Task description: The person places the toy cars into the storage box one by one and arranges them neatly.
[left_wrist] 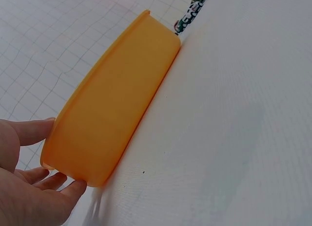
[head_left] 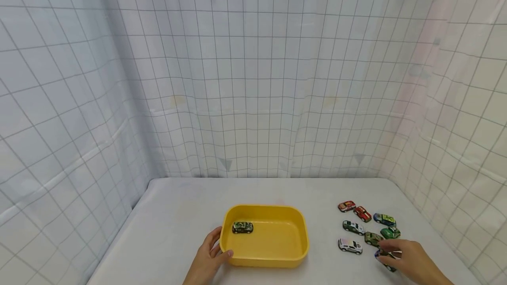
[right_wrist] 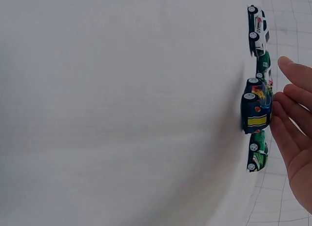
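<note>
the left hand (head_left: pixel 209 253) gripped the yellow plastic tray (head_left: pixel 273 242); the right hand (head_left: pixel 409 257), unclenched at the dark-blue toy car (right_wrist: pixel 254 110), risked, closing wide, nudging the camouflage-green toy car (head_left: pixel 372 239).

Place: screened booth, of the lab or studio-set kind; wider room hidden. Back wall: white sheeting (head_left: pixel 269 69), printed with a thin dark grid, lines wavy, creases showing. Left side: matching gridded panel (head_left: pixel 59 113). Right side: another gridded panel (head_left: pixel 467 113), faintly pink toward the far corner. Floor of booth: plain white bench (head_left: pixel 170 219), enclosed by the panels at the back and both sides. Bench goods: one yellow tray (head_left: pixel 273 239), several toy cars (head_left: pixel 350 246); playthings, though the gridded enclosure suggests a staged set over a playroom.
</note>
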### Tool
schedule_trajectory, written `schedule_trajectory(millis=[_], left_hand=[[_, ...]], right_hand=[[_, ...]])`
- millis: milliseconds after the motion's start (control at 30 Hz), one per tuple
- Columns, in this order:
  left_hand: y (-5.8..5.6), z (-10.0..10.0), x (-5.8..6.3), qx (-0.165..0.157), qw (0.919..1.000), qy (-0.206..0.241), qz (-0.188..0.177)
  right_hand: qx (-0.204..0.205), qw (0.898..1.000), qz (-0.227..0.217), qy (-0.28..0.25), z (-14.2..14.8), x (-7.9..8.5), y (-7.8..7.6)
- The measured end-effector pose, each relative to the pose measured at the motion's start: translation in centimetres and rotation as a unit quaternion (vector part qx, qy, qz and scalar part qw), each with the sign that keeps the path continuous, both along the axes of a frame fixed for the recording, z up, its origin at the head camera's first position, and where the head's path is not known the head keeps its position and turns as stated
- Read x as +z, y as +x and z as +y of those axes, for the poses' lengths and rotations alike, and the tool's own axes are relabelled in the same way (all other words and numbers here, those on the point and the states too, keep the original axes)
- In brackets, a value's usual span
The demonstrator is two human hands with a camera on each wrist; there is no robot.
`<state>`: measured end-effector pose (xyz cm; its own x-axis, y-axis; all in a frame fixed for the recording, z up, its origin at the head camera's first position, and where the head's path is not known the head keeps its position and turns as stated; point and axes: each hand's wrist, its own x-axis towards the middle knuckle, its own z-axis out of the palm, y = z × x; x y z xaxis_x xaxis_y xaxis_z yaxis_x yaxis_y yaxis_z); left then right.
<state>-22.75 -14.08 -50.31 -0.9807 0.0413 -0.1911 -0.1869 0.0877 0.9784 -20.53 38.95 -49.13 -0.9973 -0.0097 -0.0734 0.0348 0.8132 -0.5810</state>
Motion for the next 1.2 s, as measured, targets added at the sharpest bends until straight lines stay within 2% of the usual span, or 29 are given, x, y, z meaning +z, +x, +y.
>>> schedule_trajectory(millis=[100, 267, 467, 667, 933, 1200], left_hand=[[0.0, 0.0, 0.0, 0.002, 1.0000, 0.004, 0.000], [0.0, -0.1, -0.1, -0.001, 1.0000, 0.007, 0.000], [0.0, -0.2, -0.1, -0.005, 0.9999, 0.010, 0.003], [0.2, -0.2, -0.1, -0.008, 0.9999, 0.010, 0.009], [0.1, -0.3, -0.2, -0.014, 0.9998, 0.015, 0.010], [0.0, -0.2, -0.1, -0.010, 0.9999, 0.012, 0.004]], right_hand=[[-0.015, 1.000, -0.019, 0.005, 0.1, -0.6, 0.1], [-0.031, 0.999, -0.022, 0.005, 0.5, -1.0, 0.2], [-0.015, 0.999, -0.010, 0.033, 1.5, -1.9, 0.6], [-0.020, 0.999, -0.015, 0.041, 2.3, -2.6, 0.8], [-0.029, 0.998, -0.039, 0.033, 2.9, -2.9, 0.4], [-0.030, 0.998, -0.045, 0.029, 2.5, -2.1, 0.0]])
